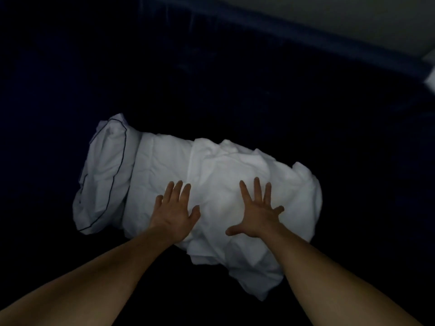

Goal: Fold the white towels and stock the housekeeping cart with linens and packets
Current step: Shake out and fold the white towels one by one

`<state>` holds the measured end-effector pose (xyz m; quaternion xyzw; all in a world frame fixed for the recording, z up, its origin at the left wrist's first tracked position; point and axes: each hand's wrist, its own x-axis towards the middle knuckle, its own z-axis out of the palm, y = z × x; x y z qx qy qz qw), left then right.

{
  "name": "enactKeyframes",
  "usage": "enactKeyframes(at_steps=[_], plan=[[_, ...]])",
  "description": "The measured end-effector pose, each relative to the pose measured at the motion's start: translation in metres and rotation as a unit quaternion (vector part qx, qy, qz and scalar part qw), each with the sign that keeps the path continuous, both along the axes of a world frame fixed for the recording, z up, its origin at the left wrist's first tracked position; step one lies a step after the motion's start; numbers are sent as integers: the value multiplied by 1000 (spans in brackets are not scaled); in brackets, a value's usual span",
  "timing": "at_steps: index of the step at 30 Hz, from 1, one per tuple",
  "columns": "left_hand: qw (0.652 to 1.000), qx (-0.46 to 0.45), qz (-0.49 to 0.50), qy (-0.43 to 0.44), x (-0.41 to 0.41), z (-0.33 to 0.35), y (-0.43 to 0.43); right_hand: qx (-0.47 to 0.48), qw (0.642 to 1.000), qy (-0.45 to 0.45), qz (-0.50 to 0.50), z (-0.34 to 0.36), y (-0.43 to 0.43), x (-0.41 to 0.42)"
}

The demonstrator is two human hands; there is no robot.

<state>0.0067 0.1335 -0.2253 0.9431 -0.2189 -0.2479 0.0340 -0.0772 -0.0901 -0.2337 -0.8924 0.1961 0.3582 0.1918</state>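
A crumpled heap of white linen (219, 165) lies on a very dark blue surface (235, 90) in the middle of the head view. Its left end (103, 175) carries a thin dark piping line along the hem. My left hand (175, 208) lies flat on the heap's near left part, fingers straight and spread. My right hand (257, 212) lies flat on the near right part, fingers splayed wide and thumb out to the left. Neither hand grips any cloth. A loose tail of the linen (256, 276) trails toward me between my forearms.
The dark blue surface ends at a far edge (306, 36) running down to the right, with a pale grey area (353, 15) beyond it. A small white thing (431, 80) shows at the right border. The scene is dim.
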Motion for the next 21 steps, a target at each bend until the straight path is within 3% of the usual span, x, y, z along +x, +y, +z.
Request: enactKeyframes(at_steps=[6,10,15,21], plan=[[999,-33,12,32,16,-34,11,-18,998,-50,-32,-56,12,7],[998,-48,4,42,17,-26,9,20,994,-71,-77,-53,15,-12],[988,-101,-41,107,11,17,-16,81,987,-108,-91,0,6,-22],[971,-95,-72,206,-13,98,-62,155,962,-192,-120,114,-33,-38]])
